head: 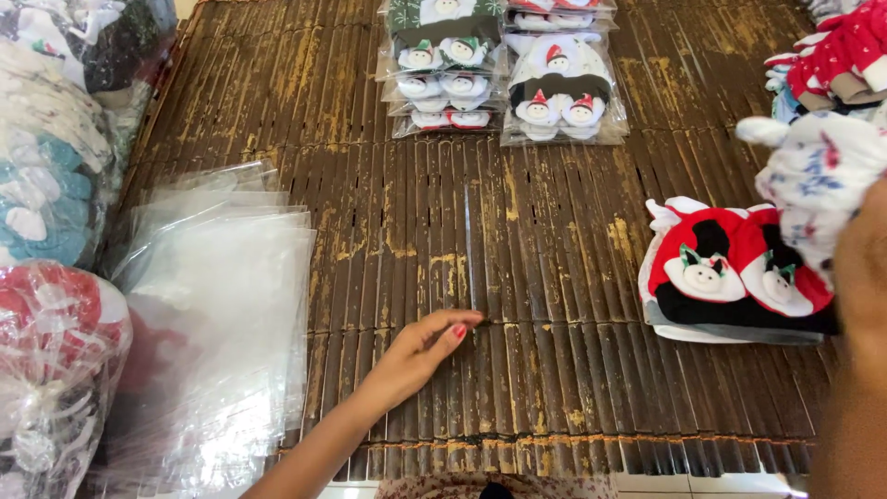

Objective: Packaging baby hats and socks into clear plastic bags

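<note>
The left hand (427, 344) is down on the slatted bamboo mat (388, 139), fingertips pinched together on the bottom end of a thin clear plastic strip (469, 249) that runs straight up the mat from there. So that hand is closed on the strip, as far as I can see. The strip looks feather-light, floppy and slick, probably clingy too, so the end seems the sensible spot to grab it.

The right hand (864, 277) is at the right edge, too close and blurry to tell its grip; it's by a white flowery soft piece (818, 176) above the red and black slippers (730, 273). There's a stack of clear bags (222, 305) on the left, and bagged slippers (504, 69) up top.
</note>
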